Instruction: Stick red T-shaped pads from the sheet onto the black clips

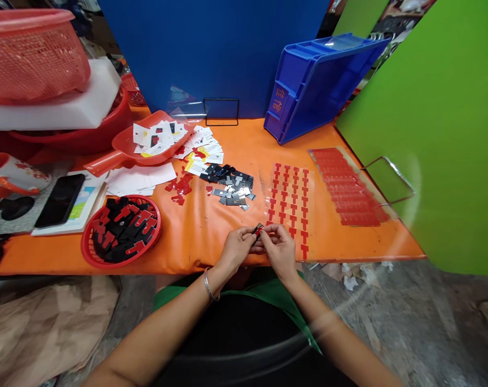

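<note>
At the table's front edge, my left hand (236, 246) is closed on a small dark plate (258, 228). My right hand (279, 248) pinches at the same plate, its fingertips on a bit of red that looks like a T-shaped sticker. Fingers cover most of both. Beside my right hand lies a clear sheet with rows of red T-shaped stickers (294, 197). Beyond my hands is a loose pile of black and silvery plates (238, 188). A red basket (86, 248) to the left holds black plates with red T shapes on them.
Loose red pieces (180, 185) lie left of the pile. A red scoop (119, 156) holds white paper cards. A phone (61, 200) and a mug (16, 173) are at far left. A blue crate (286, 99) stands at the back; another red sheet (344, 185) lies right, near a green panel (441, 140).
</note>
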Demonstrator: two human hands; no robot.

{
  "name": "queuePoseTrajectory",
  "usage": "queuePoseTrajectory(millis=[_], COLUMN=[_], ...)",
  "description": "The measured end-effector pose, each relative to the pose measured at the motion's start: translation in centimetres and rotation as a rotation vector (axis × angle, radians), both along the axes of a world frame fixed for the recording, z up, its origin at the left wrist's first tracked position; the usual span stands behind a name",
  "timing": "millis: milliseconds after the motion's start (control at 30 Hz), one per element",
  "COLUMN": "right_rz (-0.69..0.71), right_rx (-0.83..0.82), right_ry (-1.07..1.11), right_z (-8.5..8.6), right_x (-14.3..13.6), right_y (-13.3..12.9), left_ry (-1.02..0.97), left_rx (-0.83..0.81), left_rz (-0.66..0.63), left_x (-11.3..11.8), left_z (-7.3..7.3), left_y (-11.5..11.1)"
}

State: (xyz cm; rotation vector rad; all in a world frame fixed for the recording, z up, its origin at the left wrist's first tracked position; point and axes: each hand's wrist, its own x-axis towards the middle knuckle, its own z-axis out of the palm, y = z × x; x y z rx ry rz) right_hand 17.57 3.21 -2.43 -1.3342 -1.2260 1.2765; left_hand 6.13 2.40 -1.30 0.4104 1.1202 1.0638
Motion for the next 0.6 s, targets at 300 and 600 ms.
queuePoseTrajectory(millis=[300,600], right_rz=[-0.049,-0.085], right_rx=[0.365,0.393], right_ry=[-0.403,-0.420], right_z=[1.2,2.6], right_x=[-0.1,0.6], right_y=[-0.6,0.5], left_ry=[0.007,0.030], left_rx=[0.102,0.078], left_rz=[0.009,-0.019], left_x=[0.2,0.1], left_z=[0.8,1.8], left_y=[-0.4,-0.5])
